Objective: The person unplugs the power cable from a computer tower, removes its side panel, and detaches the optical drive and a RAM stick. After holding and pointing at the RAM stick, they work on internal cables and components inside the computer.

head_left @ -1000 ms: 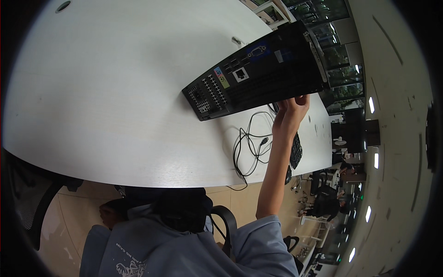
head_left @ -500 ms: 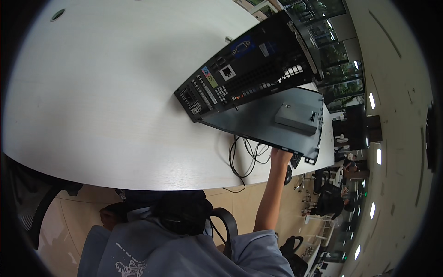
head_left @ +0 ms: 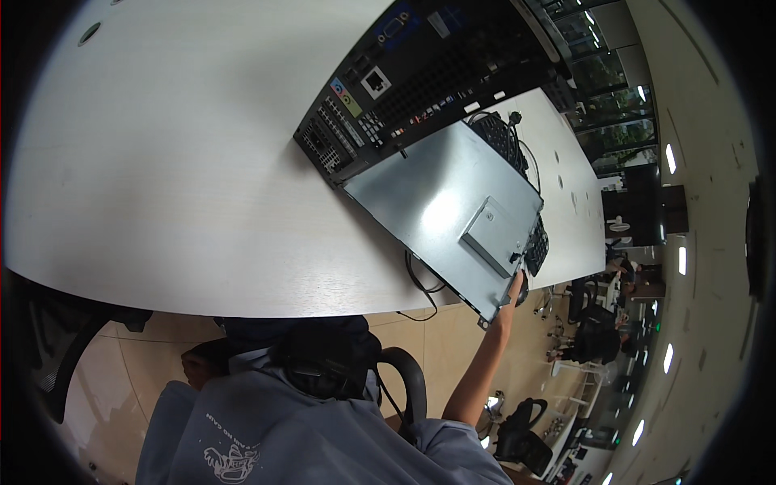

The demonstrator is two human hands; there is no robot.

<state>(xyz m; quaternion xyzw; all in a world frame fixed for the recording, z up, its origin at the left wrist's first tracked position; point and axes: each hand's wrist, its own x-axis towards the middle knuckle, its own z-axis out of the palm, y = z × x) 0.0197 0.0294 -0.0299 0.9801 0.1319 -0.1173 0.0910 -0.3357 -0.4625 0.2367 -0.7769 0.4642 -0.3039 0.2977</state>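
where the black computer case (head_left: 440, 77) stands on the white table (head_left: 162, 178), between twelve and one o'clock on the view, its rear face presents a blue video connector (head_left: 394, 28), a square network socket (head_left: 376, 82) and vented grilles. the grey metal side panel (head_left: 416, 194) is swung away from the case, adjoining it at the lower rear corner and extending toward four o'clock, inner surface exposed. a raised rectangular housing (head_left: 495, 234) sits on that surface near the outer edge.

the right hand (head_left: 514, 289) is at the panel's outer edge, near four o'clock, and touches it; the fingers are largely hidden, so whether they are closed on the edge cannot be told. the left forearm (head_left: 196, 370) lies low in shadow at eight o'clock; the left hand cannot be made out, nor its grip.

a black keyboard (head_left: 539, 249) lies at three o'clock, just beyond the panel edge. a black cable (head_left: 415, 279) emerges from beneath the panel at five o'clock and passes over the table edge. a black plug (head_left: 515, 119) is between one and two o'clock. a mesh-backed chair (head_left: 48, 356) occupies the region between eight and nine o'clock.
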